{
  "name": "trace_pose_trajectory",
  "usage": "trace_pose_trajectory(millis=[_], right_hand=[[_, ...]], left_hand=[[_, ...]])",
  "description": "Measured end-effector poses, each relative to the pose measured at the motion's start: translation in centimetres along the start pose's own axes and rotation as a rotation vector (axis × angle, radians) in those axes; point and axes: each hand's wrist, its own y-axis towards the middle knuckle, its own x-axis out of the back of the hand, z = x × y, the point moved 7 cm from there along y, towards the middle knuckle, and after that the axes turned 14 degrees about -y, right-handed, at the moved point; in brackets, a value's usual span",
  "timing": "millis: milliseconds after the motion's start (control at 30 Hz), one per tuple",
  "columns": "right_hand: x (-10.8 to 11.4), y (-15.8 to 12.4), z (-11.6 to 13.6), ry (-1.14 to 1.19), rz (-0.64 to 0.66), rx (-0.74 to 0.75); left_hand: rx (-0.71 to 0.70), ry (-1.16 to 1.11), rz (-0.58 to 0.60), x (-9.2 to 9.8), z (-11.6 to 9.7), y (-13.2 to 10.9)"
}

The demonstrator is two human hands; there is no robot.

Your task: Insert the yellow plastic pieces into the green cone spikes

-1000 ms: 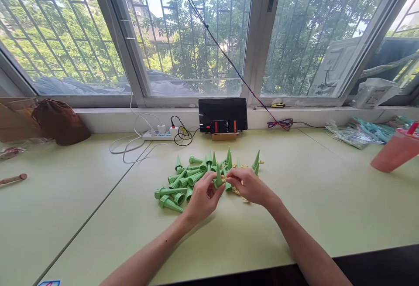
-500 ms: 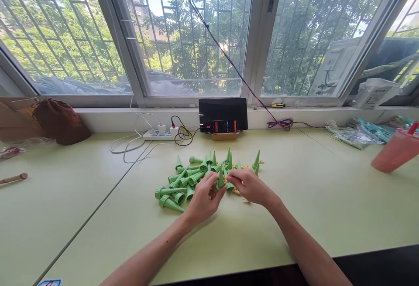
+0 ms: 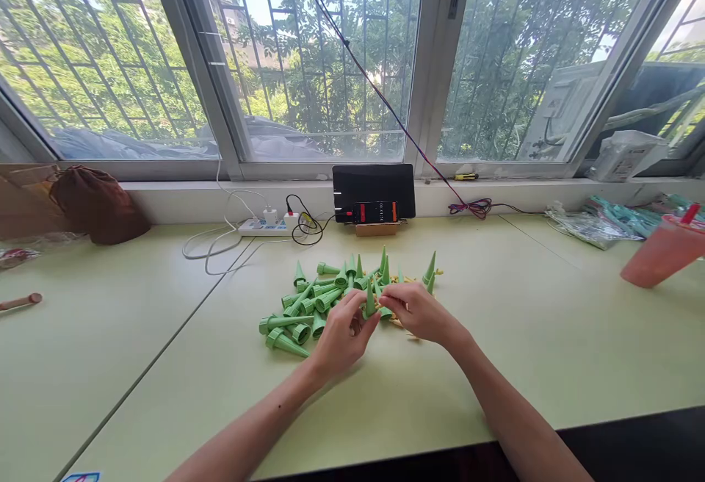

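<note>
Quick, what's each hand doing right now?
Left hand: closed, holding a green cone, tip up.
Right hand: curled beside the cone; cannot tell whether it's shut or holding anything.

Two bare forearms slant inward from the lower edge — left forearm point(image 3: 258, 417) and right forearm point(image 3: 499, 394). The left hand point(image 3: 342, 333) curls thumb and fingers into a grip; the right hand point(image 3: 418, 313) — knuckles up — points bent fingers toward the left fingertips, close by.
</note>
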Motion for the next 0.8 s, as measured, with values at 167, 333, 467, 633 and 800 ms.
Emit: trace_pose_trajectory(millis=[167, 333, 467, 633, 800], right_hand=[[0.05, 0.07, 0.13, -0.011, -0.004, -0.001], [0.03, 0.04, 0.12, -0.007, -0.002, -0.004], [-0.07, 0.01, 0.07, -0.004, 0.001, -0.005], [-0.17, 0.01, 0.0, -0.003, 0.013, -0.019], [-0.17, 0.02, -0.01, -0.012, 0.01, -0.014]], left_hand=[[0.004, -0.006, 0.009, -0.04, 0.17, -0.03], [0.011, -0.024, 0.011, -0.06, 0.17, -0.04], [0.011, -0.027, 0.01, -0.07, 0.17, -0.03], [0.0, -0.013, 0.016, -0.12, 0.21, -0.02], [0.002, -0.013, 0.023, -0.12, 0.17, -0.02]])
